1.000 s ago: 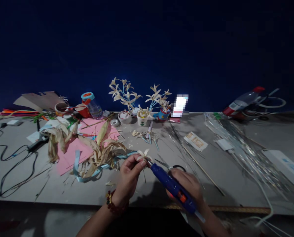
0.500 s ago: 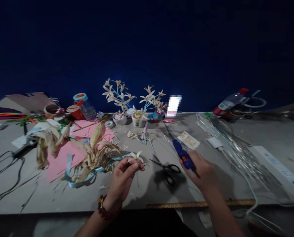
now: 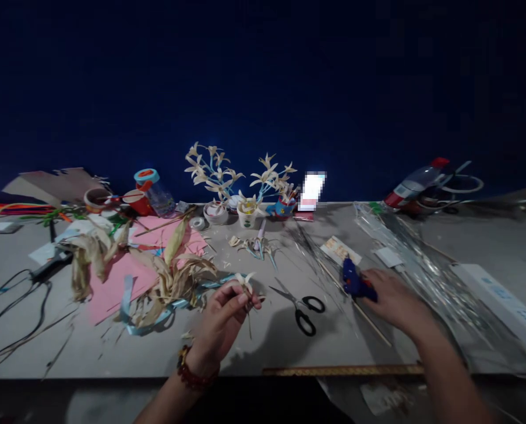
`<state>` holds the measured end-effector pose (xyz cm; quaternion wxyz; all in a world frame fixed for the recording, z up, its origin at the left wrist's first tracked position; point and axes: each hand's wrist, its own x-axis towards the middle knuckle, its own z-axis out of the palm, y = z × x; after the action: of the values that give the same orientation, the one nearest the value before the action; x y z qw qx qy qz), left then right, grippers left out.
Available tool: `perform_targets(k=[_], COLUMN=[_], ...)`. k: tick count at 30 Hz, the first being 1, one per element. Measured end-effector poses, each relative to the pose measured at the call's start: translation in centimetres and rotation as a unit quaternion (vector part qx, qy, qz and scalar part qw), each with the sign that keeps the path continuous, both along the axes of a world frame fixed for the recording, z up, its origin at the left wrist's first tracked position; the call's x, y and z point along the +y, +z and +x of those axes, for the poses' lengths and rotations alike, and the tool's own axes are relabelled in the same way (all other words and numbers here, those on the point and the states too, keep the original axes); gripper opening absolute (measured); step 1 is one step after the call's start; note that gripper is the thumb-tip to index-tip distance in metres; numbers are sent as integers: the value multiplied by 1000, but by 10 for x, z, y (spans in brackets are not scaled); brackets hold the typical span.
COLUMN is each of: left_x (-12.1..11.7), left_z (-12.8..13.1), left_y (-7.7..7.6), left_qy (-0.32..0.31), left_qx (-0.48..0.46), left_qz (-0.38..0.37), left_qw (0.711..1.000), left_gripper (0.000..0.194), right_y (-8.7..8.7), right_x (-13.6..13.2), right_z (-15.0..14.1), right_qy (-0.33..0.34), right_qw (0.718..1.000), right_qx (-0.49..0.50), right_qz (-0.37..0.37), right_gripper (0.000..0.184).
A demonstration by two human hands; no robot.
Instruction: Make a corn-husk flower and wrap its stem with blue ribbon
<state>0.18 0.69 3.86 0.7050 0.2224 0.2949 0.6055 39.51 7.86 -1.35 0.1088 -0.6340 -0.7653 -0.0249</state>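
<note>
**Glue gun [image 3: 355, 280] in my right hand [image 3: 393, 299], flower [image 3: 246, 280] in my left hand [image 3: 227, 307]**

The worktop [image 3: 157, 353] runs out of view at both sides. My right hand is wrapped around the blue gun's handle, hiding part of it. The bright screen [image 3: 312, 189] is masked by blocks. The packet [image 3: 339, 249] behind the gun carries print too blurred to read. My left hand pinches the flower over the worktop, covering part of its stem.

Along the back of the table [image 3: 126, 356]
A red-capped bottle [image 3: 415, 184] tilts at the right; a blue-lidded jar [image 3: 159, 196] leans beside a red cup [image 3: 140, 203] at the left; between bottle and jar stands a pixelated screen [image 3: 311, 189].
</note>
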Motion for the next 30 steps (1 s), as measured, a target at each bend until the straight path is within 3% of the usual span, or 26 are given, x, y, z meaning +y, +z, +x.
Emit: perform_targets(k=[3,6,8,12,16,20,24,30], left_x=[2,4,4,2,2,4,5,5], left_z=[2,6,9,13,13,13,14,15], left_y=[3,6,8,10,8,9,12,16], left_qy=[-16,-38,-60,-91,-85,-88,-62,-32], left_qx=[-21,-55,-80,-115,-117,-105,-71,14], left_qz=[-9,-15,-16,-25,-39,-37,-57,-53], left_qw=[1000,998,995,989,989,990,994,998], left_gripper=[18,18,17,15,16,16,17,17], right_y=[19,42,52,57,50,48,55,91], right_x=[-14,-33,-40,-41,-40,-41,-39,-39], right_z=[-39,-105,-148,-202,-221,-229,-224,-201], right_qy=[58,176,243,316,303,249,224,260], right_qw=[991,943,902,820,758,744,764,803], right_qx=[101,269,348,476,577,619,603,522], right_qz=[65,89,76,39,26,27,39,122], right_gripper=[18,6,9,15,8,9,8,16])
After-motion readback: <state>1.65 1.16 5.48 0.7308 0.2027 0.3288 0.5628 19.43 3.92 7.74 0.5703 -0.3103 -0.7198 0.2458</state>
